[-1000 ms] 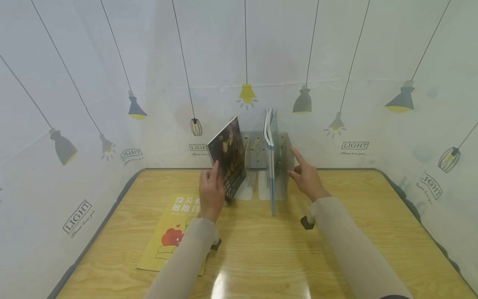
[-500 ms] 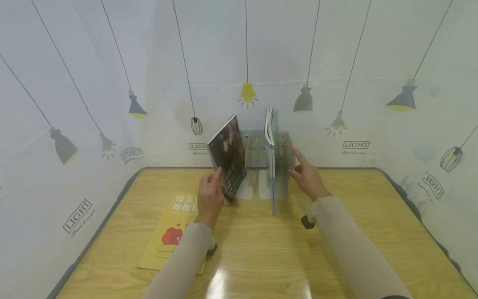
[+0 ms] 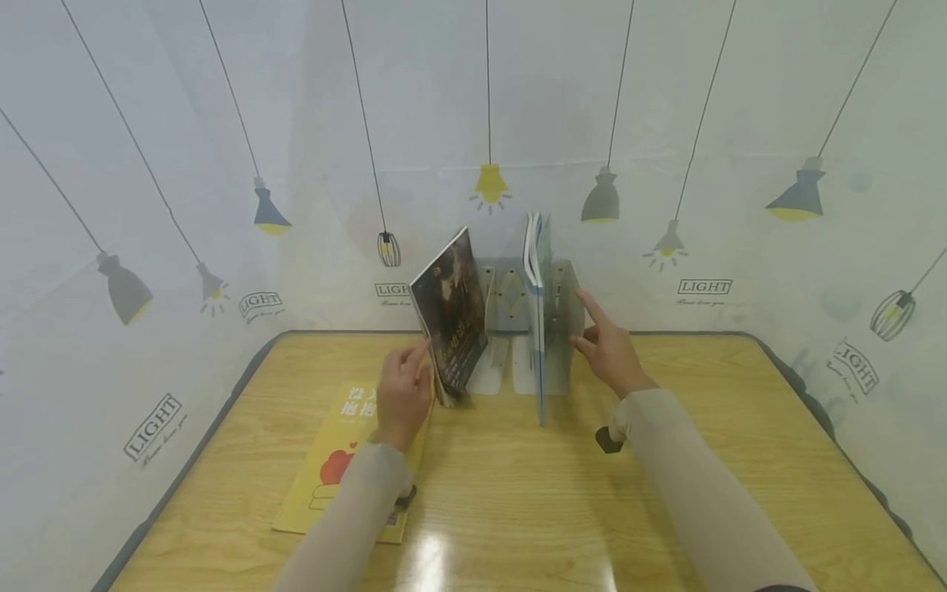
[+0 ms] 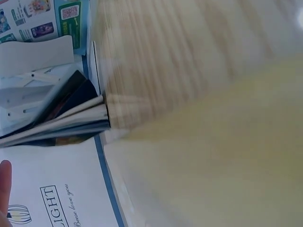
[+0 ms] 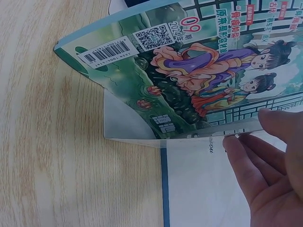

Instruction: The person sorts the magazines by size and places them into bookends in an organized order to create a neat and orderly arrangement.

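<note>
A grey metal bookend rack (image 3: 510, 300) with folding lattice stands by the back wall. A magazine with blue edging (image 3: 536, 321) stands upright inside its right side; the right wrist view shows its illustrated green cover (image 5: 203, 80). My right hand (image 3: 614, 353) pinches the near edge of the right-hand panel with thumb and fingers. A dark-covered book (image 3: 453, 316) stands tilted at the rack's left side, its pages slightly splayed in the left wrist view. My left hand (image 3: 404, 395) has loosely bent fingers, index tip close beside the dark book's lower left edge, holding nothing.
Partly under the left forearm, a yellow book (image 3: 307, 493) with a red cartoon heart lies flat on the wooden table (image 3: 510, 510). A pale wall covering (image 3: 333, 279) printed with hanging lamps encloses the table's back and sides.
My left hand has drawn back from the dark book, moving left and a little toward me. That book keeps its tilt. The right hand stays at the rack's panel.
</note>
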The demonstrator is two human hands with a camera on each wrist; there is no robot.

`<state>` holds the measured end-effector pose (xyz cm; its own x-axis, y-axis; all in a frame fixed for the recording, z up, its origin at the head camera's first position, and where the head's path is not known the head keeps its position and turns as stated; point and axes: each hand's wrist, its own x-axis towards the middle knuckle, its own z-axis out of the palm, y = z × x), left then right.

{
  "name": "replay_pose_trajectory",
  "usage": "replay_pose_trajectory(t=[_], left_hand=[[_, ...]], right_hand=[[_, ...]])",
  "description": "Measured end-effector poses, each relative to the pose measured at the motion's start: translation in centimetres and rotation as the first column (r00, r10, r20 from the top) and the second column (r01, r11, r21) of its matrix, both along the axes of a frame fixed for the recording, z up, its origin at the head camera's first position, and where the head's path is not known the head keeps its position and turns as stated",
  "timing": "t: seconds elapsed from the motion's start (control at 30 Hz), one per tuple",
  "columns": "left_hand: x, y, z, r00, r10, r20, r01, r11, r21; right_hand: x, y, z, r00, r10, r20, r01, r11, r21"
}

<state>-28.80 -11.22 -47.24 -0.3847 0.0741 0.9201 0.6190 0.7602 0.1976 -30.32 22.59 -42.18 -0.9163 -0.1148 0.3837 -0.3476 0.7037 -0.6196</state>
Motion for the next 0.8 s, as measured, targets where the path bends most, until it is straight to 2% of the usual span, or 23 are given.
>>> replay_pose_trajectory(t=[0.17, 0.33, 0.6, 0.7, 0.8], left_hand=[[0.0, -1.1, 0.0, 0.997, -0.016, 0.07, 0.017, 1.0, -0.017], [-0.4, -2.0, -0.3, 0.985, -0.042, 0.168, 0.047, 0.999, -0.024], [-0.5, -3.2, -1.2, 0.971, -0.016, 0.239, 0.03, 0.998, -0.058], [-0.6, -3.9, -1.5, 0.96, -0.025, 0.28, 0.048, 0.996, -0.077], [-0.7, -4.7, -1.8, 0.935, -0.05, 0.352, 0.081, 0.994, -0.074]], right_hand=[[0.0, 0.0, 0.0, 1.0, 0.004, 0.003, -0.004, 1.0, -0.003], [-0.1, 0.1, 0.0, 1.0, 0.005, 0.002, -0.005, 1.0, -0.006], [0.1, 0.3, -0.1, 1.0, 0.002, -0.001, -0.002, 1.0, -0.001], [0.0, 0.3, -0.1, 1.0, 0.001, -0.006, -0.001, 1.0, -0.001], [-0.1, 0.3, -0.2, 1.0, 0.005, -0.007, -0.005, 1.0, -0.007]])
